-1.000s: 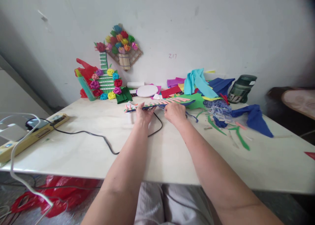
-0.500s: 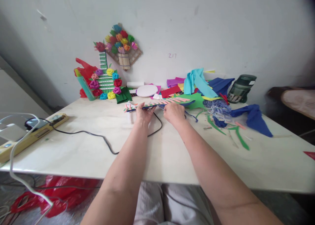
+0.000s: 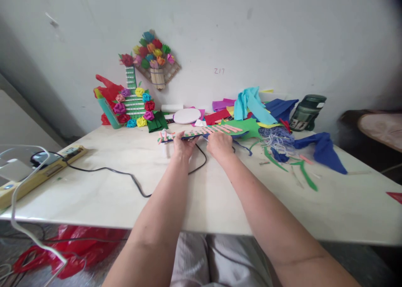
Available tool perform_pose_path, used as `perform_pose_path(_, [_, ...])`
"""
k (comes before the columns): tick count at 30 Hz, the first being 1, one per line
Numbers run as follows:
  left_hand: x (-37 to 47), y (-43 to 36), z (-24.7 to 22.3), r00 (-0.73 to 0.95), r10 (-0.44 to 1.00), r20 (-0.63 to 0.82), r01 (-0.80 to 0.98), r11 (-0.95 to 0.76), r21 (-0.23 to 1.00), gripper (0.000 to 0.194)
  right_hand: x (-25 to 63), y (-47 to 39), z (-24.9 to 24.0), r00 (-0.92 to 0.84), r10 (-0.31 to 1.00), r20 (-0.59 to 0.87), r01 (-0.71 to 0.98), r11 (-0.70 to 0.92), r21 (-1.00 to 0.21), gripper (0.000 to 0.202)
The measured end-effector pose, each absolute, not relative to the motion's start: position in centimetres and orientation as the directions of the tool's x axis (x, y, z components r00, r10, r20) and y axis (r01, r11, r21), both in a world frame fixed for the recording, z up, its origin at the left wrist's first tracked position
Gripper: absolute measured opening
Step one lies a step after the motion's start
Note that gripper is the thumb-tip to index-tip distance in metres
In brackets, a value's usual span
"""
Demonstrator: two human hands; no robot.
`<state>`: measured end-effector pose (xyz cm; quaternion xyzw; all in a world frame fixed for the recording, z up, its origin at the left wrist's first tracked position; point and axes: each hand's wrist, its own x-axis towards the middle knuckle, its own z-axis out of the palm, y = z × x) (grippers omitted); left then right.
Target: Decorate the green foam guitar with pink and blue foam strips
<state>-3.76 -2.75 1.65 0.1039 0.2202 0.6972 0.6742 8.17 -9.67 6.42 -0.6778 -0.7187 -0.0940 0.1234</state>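
My left hand is closed on the near edge of a flat green craft board, thumb on top and fingers underneath. Rows of pink strips run across the board, which is tilted just above the table. Its near edge is dark blue. My right hand is closed in a pinch at that edge, right of my left hand. A narrow blue strip trails out from behind the right fist, which appears to grip it, though the fingertips are hidden. Green sheet material lies behind the board.
Left at the back stands a guitar-shaped craft with paper flowers, beside a teal bottle. Tangled yarn, blue cloth and a dark flask are at right. A black cable crosses to a power strip.
My right hand has shifted slightly left and down along the board's near edge. The board has tipped a little, showing more of its pink strips. My left hand keeps its hold.
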Motion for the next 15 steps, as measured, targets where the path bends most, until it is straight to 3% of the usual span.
perform_pose_path(15, [-3.9, -2.9, 1.8, -0.079, 0.984, -0.161, -0.905, -0.003, 0.425, 0.005, 9.3, -9.7, 6.7, -0.025, 0.937, 0.349, 0.997, 0.051, -0.066, 0.025])
